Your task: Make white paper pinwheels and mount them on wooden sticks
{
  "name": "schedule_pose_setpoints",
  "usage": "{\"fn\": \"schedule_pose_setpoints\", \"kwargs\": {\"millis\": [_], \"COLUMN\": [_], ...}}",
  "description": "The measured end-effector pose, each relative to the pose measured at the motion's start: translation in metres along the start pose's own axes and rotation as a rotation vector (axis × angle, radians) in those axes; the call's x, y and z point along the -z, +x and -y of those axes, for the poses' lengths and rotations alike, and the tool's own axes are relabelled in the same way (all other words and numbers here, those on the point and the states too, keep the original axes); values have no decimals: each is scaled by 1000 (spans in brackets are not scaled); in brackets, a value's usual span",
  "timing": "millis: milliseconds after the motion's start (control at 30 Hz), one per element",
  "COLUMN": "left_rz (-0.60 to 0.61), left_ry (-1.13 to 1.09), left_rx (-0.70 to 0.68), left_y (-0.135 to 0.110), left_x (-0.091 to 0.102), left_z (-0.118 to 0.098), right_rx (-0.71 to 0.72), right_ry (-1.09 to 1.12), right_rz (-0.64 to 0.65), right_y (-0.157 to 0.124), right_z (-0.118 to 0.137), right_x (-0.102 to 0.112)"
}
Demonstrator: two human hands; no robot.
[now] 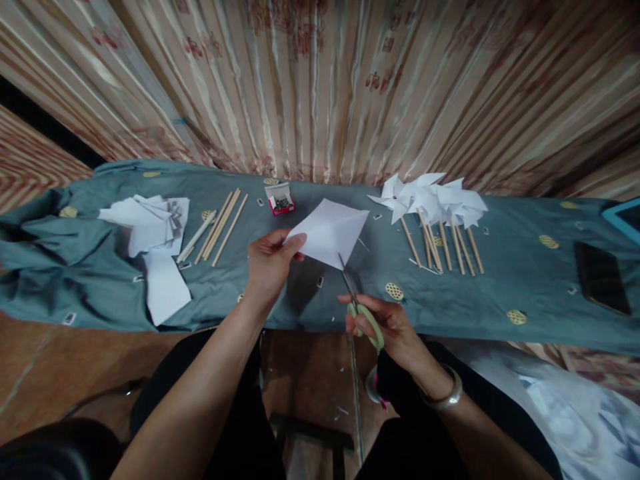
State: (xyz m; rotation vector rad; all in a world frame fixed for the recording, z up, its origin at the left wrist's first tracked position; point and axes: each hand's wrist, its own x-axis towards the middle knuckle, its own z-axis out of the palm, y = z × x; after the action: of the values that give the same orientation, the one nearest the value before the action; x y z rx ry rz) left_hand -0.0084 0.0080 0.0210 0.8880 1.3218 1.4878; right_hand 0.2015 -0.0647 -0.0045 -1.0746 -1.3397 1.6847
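Cutting, as far as can be judged, into the near corner of a white paper sheet with scissors, lifted above the cloth-covered worktop. Pinches the sheet's left corner in the left hand, thumb on top and fingers beneath. Grips the light green handles in the right hand. Points the blades away from the body, tips over the sheet beside its near corner; no telling, at this size, the gap between them.

Works midway along the worktop, between wooden sticks and a pile of paper sheets on the left and a cluster of white paper pinwheels on the right. Has a small open box of tiny dark pieces, possibly pins, just beyond the sheet and to the left, touching neither box nor sticks.

Seems to be at the cutting step, with no pin or stick on this sheet. Calls next, by judgement, for holding the sheet taut and level while closing the blades in one straight line inward from the corner, stopping short of the middle, thumb well clear. Risks a skewed or overlong cut from any sag in the thin paper.
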Motion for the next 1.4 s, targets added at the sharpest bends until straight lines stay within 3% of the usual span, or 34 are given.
{"fn": "schedule_pose_setpoints", "kwargs": {"millis": [1400], "left_rz": [13], "left_ry": [-44], "left_rx": [39], "left_y": [-2], "left_x": [-4], "left_z": [4], "right_rx": [-11], "right_ry": [-35], "right_rz": [12], "right_y": [-2], "right_z": [7], "right_x": [2]}}
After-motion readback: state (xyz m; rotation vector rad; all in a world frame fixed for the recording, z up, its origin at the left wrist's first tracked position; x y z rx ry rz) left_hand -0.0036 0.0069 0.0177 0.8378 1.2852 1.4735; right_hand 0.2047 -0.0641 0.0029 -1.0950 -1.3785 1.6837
